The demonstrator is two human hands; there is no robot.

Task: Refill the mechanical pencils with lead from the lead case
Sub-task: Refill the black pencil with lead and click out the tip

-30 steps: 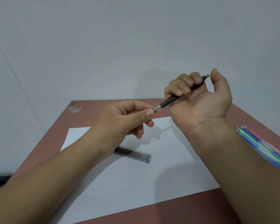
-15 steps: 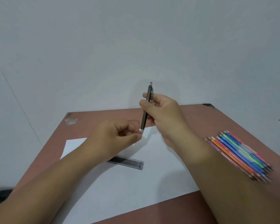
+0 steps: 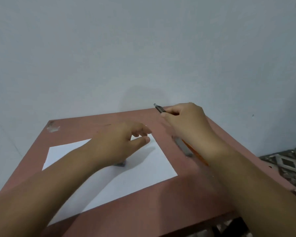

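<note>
- Over the far right of the table (image 3: pixel 143 211), the dark mechanical pencil (image 3: pixel 159 109) sits in the right hand (image 3: pixel 186 124), fingers curled round its barrel, its upper end jutting up and left.
- Just beside that wrist, a grey pencil (image 3: pixel 183 147) and an orange one (image 3: pixel 197 155) lie blurred on the tabletop.
- The left hand (image 3: pixel 120 144) hovers above the white paper (image 3: pixel 143 168), fingers loosely parted, holding nothing.
- Beneath it, one end of the lead case (image 3: pixel 121 164) peeks out.
</note>
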